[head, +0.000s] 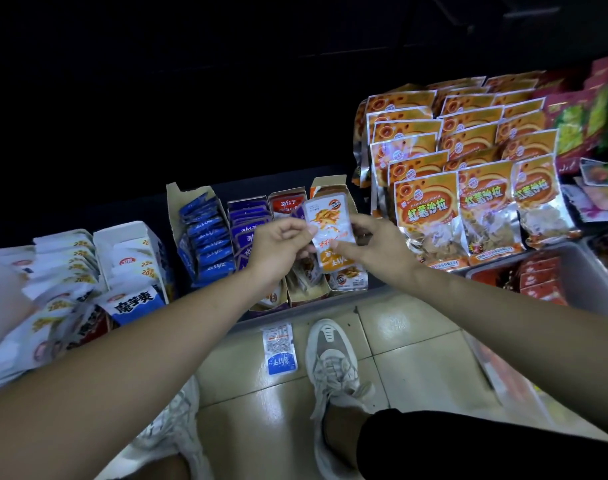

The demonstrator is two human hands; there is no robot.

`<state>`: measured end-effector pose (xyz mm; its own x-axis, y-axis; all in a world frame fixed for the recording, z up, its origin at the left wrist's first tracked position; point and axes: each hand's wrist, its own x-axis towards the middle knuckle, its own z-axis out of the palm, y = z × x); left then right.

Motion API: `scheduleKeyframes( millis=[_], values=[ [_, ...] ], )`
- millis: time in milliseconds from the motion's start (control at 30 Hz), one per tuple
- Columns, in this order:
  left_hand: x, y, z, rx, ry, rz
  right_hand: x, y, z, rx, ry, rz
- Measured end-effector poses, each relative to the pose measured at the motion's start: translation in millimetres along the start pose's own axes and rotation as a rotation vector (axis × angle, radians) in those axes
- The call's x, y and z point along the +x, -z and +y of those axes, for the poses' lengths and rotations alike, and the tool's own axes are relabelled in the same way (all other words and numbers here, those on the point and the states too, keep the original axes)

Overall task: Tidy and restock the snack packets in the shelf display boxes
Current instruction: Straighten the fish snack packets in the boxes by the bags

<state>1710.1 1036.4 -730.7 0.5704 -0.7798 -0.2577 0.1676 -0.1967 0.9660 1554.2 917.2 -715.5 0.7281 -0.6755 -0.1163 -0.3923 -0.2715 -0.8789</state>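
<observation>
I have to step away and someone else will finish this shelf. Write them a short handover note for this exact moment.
Left hand and right hand: both pinch one orange-and-white packet, held upright above the orange display box.
Shelf: blue packets and purple packets stand in rows in their boxes; large orange bags lined up on the right.
Done: those rows look neat.
Left: slot the held packet into its box; pick up the blue packet on the floor by the shoe; the white packets at far left look jumbled.
</observation>
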Motion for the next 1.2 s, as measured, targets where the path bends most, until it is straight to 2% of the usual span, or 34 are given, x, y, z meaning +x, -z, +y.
scheduleKeyframes(
  millis=[67, 100, 200, 333, 433, 567, 633, 733, 800, 900, 967, 1100, 1200],
  values=[
    [2.4, -1.9, 1.0, 0.012, -0.015, -0.041, 6.6, -2.7, 6.3, 0.042, -0.04, 0.085],
    [3.9, -0.1, -0.3, 0.092, -0.066, -0.054, 9.8, -2.3, 10.1, 0.082, -0.085, 0.142],
    [5.2, 13.4, -10.0, 0.603, -0.385, -0.081, 17.4, 5.2, 20.7, 0.154, -0.186, 0.244],
    [0.1, 26.9, -29.4, 1.106, -0.771, -0.21, 20.2, 15.7, 29.9, -0.139, -0.173, 0.24],
    [-7.6, 31.2, -38.9, 1.303, -0.823, -0.185, 18.2, 13.6, 29.6, -0.38, -0.1, 0.219],
    [-10.2, 47.9, -36.3, 1.569, -0.708, -0.024, 18.5, 3.7, 25.1, -0.607, -0.018, 0.18],
    [-8.8, 53.5, -33.2, 1.588, -0.682, 0.023, 18.4, -1.8, 21.3, -0.721, 0.014, 0.13],
    [-2.8, 52.1, -25.7, 1.432, -0.685, 0.069, 16.9, -8.2, 16.9, -0.861, 0.055, 0.037],
    [5.3, 48.0, -19.4, 1.369, -0.704, -0.022, 17.0, -8.4, 17.5, -0.909, 0.091, 0.013],
    [14.8, 43.1, -12.8, 1.423, -0.682, -0.161, 18.4, -4.6, 21.3, -0.928, 0.079, 0.021],
    [16.6, 45.4, -14.1, 1.381, -0.676, -0.122, 18.3, -2.7, 23.2, -0.905, 0.071, 0.061],
    [14.6, 59.3, -22.5, 1.322, -0.76, -0.04, 24.3, -8.1, 19.8, -0.716, 0.208, 0.182],
    [12.4, 68.0, -25.9, 1.291, -0.769, 0.01, 36.1, -22.8, 6.0, -0.522, 0.144, 0.158]
  ],
)
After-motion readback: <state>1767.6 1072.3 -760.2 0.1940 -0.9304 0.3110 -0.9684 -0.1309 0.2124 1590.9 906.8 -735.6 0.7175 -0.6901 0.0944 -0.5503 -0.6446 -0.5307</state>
